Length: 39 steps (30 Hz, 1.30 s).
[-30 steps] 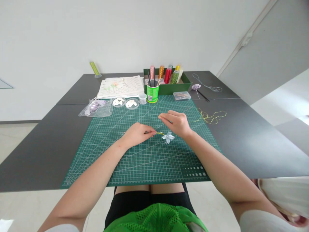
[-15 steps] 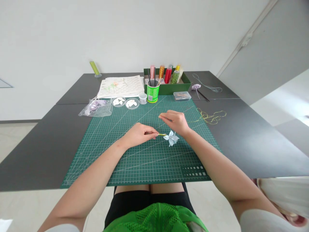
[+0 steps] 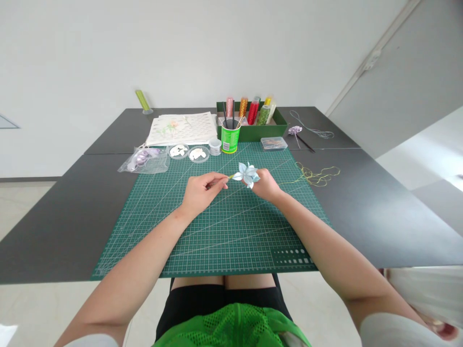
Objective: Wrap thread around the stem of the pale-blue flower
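A pale blue artificial flower [image 3: 247, 174] with pointed petals is held sideways above the mat, its head toward the right. My left hand [image 3: 202, 191] pinches its thin green stem [image 3: 230, 177] between thumb and fingers. Just behind the flower head is my right hand [image 3: 266, 185], its fingers curled closed and the fingertips hidden by the petals. A yellow-green thread [image 3: 318, 176] lies in loose loops on the right, and one strand runs from it to my right hand.
The green cutting mat [image 3: 217, 246] covers the table's middle. Behind it stand a green can [image 3: 230, 139] with tools, a box of thread spools [image 3: 265, 131], dishes of white pieces [image 3: 198, 154] and a clear case [image 3: 274, 143]. Patterned sheets [image 3: 202, 126] and a plastic bag [image 3: 155, 166] lie left.
My left hand has lifted the flower away from me and slightly left. My right hand has dropped a little, so the flower head now covers its fingers.
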Tool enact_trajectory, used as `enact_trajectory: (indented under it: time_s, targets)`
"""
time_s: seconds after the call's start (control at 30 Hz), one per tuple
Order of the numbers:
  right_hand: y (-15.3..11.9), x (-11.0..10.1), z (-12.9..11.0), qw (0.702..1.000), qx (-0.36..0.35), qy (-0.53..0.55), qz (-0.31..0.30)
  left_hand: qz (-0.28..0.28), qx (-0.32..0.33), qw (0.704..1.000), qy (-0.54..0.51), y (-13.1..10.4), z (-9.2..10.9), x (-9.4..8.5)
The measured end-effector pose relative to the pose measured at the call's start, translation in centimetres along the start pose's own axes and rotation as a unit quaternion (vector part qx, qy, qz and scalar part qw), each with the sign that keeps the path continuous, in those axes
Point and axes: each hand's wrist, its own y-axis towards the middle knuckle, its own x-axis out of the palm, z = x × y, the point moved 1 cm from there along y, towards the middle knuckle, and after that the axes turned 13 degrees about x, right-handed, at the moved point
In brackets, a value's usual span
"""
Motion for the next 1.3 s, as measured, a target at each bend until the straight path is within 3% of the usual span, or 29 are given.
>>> enact_trajectory:
  time_s: [0.17, 0.63, 0.93, 1.1, 1.2, 1.3]
  targets:
    - [0.0, -0.3, -0.5, 0.998, -0.014, 0.054, -0.021, 0.078, -0.057, 0.995, -0.012, 0.3, -0.6, -0.2]
    - [-0.2, -0.6, -1.5, 0.997, -0.033, 0.051, -0.051, 0.148, -0.140, 0.973, -0.111, 0.6, -2.4, -0.2]
    - [-0.3, -0.2, -1.3, 0.998, -0.005, 0.013, -0.068, 0.142, -0.156, 0.969, -0.127, 0.7, -2.8, -0.1]
    - [-0.7, -0.1, -2.2, 0.997, -0.011, -0.075, -0.004, 0.111, -0.148, 0.973, -0.139, 0.7, -2.7, 0.0]
    - [-1.0, 0.2, -2.9, 0.999, -0.014, -0.041, -0.004, 0.088, -0.140, 0.973, -0.160, 0.6, -2.7, 0.3]
    - [-1.2, 0.9, -3.3, 0.998, -0.017, 0.047, -0.042, 0.072, -0.137, 0.973, -0.173, 0.6, -2.7, 0.5]
